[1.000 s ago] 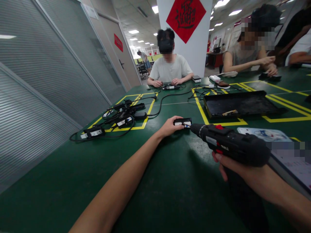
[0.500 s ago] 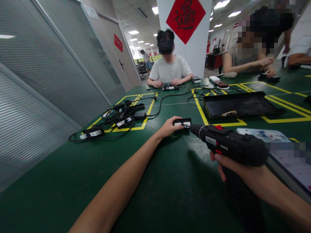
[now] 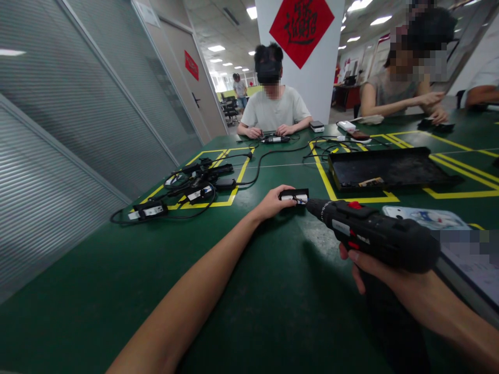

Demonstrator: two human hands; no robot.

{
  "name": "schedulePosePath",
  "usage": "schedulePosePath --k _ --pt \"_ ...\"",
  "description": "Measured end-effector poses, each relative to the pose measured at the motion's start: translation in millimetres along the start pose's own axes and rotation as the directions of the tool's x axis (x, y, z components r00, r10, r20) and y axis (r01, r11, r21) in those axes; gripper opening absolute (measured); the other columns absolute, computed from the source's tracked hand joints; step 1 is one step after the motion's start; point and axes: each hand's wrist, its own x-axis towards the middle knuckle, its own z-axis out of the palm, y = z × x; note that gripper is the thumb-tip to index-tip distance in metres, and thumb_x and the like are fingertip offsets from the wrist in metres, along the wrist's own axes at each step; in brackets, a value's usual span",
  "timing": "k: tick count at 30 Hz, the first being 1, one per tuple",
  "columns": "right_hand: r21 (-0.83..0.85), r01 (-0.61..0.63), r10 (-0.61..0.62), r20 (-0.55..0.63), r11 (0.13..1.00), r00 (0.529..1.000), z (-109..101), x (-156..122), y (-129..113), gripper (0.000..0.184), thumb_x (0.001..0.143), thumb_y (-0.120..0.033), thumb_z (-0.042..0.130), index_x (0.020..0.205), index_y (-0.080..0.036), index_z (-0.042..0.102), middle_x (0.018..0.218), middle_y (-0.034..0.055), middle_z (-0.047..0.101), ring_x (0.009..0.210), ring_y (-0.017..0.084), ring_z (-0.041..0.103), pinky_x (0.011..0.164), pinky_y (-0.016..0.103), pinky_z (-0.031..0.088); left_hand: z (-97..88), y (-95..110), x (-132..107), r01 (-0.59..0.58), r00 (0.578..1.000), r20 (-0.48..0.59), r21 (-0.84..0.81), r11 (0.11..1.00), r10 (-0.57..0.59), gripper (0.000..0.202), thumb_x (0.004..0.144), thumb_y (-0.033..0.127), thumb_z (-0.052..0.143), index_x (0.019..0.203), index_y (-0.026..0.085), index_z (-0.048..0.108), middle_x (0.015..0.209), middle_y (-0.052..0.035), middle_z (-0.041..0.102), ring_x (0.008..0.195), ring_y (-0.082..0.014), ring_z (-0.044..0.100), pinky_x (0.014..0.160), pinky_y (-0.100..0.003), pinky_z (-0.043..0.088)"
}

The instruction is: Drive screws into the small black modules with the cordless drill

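My left hand (image 3: 276, 201) is closed on the left end of a small black casing (image 3: 304, 193) with a white label or part inside, resting on the green table (image 3: 249, 291). In my right hand (image 3: 374, 259) is a black cordless drill (image 3: 374, 231) with red switches, fingers wrapped round its grip. The drill points left, and its chuck end is at the right end of the casing. Whether the bit touches the casing I cannot tell. The lower part of the drill is dark against my forearm.
Black adapters with cables (image 3: 198, 189) lie heaped at the left within yellow tape. A black tray (image 3: 393, 171) sits at the right, behind a phone in a patterned case (image 3: 424, 217) and a notebook-like slab (image 3: 468, 270). Across the table, a person (image 3: 275, 111) handles a device; another sits at the right.
The view has shifted slightly. The drill and my two hands keep nearly the same position against the casing; no grip has changed.
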Motion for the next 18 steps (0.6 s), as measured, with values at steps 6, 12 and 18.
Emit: schedulePosePath --k 6,12,18 --pt "-0.001 -0.052 0.052 -0.020 0.999 0.998 2.0 -2.2 -0.3 0.029 0.082 -0.050 0.053 0.080 -0.023 0.064 0.061 -0.0005 0.065 0.072 0.021 0.060 0.077 0.038 0.041 0.8 0.3 0.0 0.002 1.000 -0.007 -0.007 1.000 -0.002 0.054 0.069 0.030 0.069 0.117 0.014 0.051 0.100 -0.0062 0.063 0.085 -0.0158 0.059 0.077 -0.028 0.046" --pt "-0.050 -0.004 0.004 -0.005 0.999 1.000 0.8 -0.6 -1.0 0.029 0.084 -0.049 0.050 0.083 -0.024 0.065 0.057 -0.0018 0.063 0.065 0.019 0.059 0.072 0.036 0.042 0.9 4.0 -1.8 0.003 1.000 -0.010 0.011 1.000 -0.003 0.053 0.069 0.030 0.068 0.117 0.014 0.052 0.101 -0.0067 0.063 0.086 -0.0163 0.060 0.078 -0.029 0.046" --pt "-0.042 0.015 -0.015 -0.016 0.999 1.000 1.2 0.1 -1.9 0.032 0.083 -0.051 0.051 0.086 -0.022 0.066 0.057 -0.0011 0.063 0.061 0.019 0.060 0.069 0.035 0.042 1.5 4.9 -1.5 0.021 1.000 0.001 0.005 1.000 -0.021 0.053 0.069 0.029 0.068 0.117 0.014 0.051 0.101 -0.0066 0.063 0.086 -0.0162 0.060 0.078 -0.029 0.047"
